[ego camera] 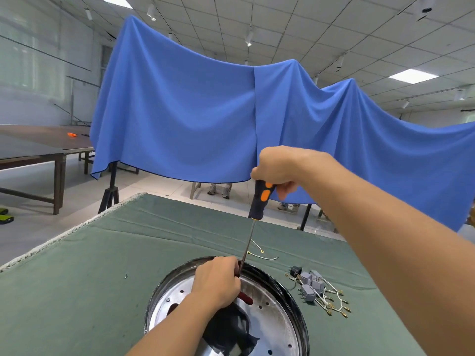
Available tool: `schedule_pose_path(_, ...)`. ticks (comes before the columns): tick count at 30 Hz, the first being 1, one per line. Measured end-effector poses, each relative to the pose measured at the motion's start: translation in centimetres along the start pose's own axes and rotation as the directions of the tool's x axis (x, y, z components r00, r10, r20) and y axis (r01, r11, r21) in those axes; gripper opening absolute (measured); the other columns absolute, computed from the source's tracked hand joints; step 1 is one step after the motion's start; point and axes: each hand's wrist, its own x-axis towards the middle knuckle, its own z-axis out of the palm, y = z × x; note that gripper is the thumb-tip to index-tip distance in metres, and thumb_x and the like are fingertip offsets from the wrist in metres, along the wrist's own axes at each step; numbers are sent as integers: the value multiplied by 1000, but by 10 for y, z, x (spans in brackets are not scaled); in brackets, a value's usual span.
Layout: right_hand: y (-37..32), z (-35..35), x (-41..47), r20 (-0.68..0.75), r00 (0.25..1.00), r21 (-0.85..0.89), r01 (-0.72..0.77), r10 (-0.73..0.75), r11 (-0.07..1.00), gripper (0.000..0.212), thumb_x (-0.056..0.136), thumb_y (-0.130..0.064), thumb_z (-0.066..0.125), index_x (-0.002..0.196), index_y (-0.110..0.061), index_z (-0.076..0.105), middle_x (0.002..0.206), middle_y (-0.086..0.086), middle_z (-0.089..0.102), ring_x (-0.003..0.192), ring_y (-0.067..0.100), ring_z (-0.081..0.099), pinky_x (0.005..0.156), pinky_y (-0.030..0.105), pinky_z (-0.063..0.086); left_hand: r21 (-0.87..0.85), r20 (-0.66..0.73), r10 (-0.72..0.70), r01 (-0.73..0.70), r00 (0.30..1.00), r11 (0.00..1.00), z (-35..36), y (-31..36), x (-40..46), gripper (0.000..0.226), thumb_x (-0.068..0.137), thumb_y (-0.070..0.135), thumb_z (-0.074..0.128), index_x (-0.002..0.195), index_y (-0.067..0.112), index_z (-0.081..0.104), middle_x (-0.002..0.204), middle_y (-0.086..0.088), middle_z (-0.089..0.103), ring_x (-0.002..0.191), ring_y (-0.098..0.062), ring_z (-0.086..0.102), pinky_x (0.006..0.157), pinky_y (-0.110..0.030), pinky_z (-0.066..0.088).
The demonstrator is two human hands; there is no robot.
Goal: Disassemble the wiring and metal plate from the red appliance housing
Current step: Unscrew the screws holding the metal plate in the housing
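Table: covered in a green cloth [90, 278], creased, with a frayed pale edge at the left and far side.
Housing: round, dark rim [270, 274], sits on the cloth near the lower middle; a bit of red [246, 299] shows inside by the left hand.
Plate: shiny metal disc [275, 322] with small holes, lying inside the housing; a dark opening at its centre.
Left hand [218, 281]: fingers curled down at the far inner rim, closed around the screwdriver shaft just above its tip.
Right hand [280, 170]: raised high, fingers wrapped round the top of the screwdriver handle.
Screwdriver [259, 201]: black and orange handle, thin shaft slanting down into the housing.
Wiring [318, 291]: grey blocks and white leads with brass terminals, loose on the cloth right of the housing.
Loose wire [262, 255]: white, beyond the housing.
Screw [126, 275]: small, on the cloth to the left.
Room: blue sheet [192, 111] hung across stands behind the table; brown tables [38, 147] at left; tiled ceiling with panel lights.
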Motion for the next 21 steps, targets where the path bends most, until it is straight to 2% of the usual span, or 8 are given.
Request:
schedule_pose_path(3,6,-4,-4,119,993,176,-33,12,984,22,86,-20,44,85,-4,58,78,15,72,69,28,72,73,37,58,-32,5,-32,32,999,999,-2,1,0,22,79,18,47,95,23,61,99,3,65,95,-23,59,70,-30,39)
schedule_pose_path(5,8,4,-5,53,997,196,-62,52,979,24,83,-28,47,82,-7,58,75,10,70,64,28,71,66,34,57,-54,-15,-51,51,999,997,-3,2,1,21,80,17,45,93,21,60,98,2,65,92,-24,59,68,-29,38)
schedule_pose_path(7,8,10,-5,-97,989,-32,-114,111,993,31,88,-40,47,72,-14,53,68,4,60,56,20,60,54,24,40,-49,-50,-75,73,996,996,-5,4,0,19,83,16,44,92,20,60,97,1,65,90,-24,59,68,-30,38)
schedule_pose_path(9,7,12,-6,-210,973,-202,-136,93,970,33,95,-35,43,68,-16,46,68,1,51,56,17,46,50,26,27,-25,-120,-92,90,988,996,-9,3,0,20,85,16,41,94,19,58,99,1,63,90,-24,59,70,-31,39)
schedule_pose_path(12,2,6,-3,-108,994,-78,-10,1,997,25,93,-20,43,70,-12,47,56,4,53,51,19,49,50,25,32,46,-304,-41,58,952,997,-14,2,1,20,88,21,42,102,22,57,106,5,56,97,-16,52,73,-25,38)
schedule_pose_path(14,-1,1,-6,-5,999,41,38,-38,998,15,90,-17,46,83,-8,54,66,11,64,55,23,60,55,26,46,128,-367,39,9,929,992,-14,2,1,28,87,23,45,112,26,56,113,7,50,105,-14,42,81,-22,35)
schedule_pose_path(17,0,3,-10,42,999,161,10,-17,987,16,87,-24,49,89,-9,54,91,11,68,70,28,69,64,33,56,131,-277,42,-6,960,991,-12,-1,2,45,84,23,49,128,29,50,126,7,45,119,-14,35,97,-25,30)
schedule_pose_path(21,-3,13,-14,-199,979,-191,-84,46,978,33,93,-39,47,66,-20,42,75,1,49,56,17,43,49,26,27,115,-111,48,-36,993,993,-9,-3,1,52,83,22,48,134,31,47,132,7,46,124,-15,36,102,-29,27)
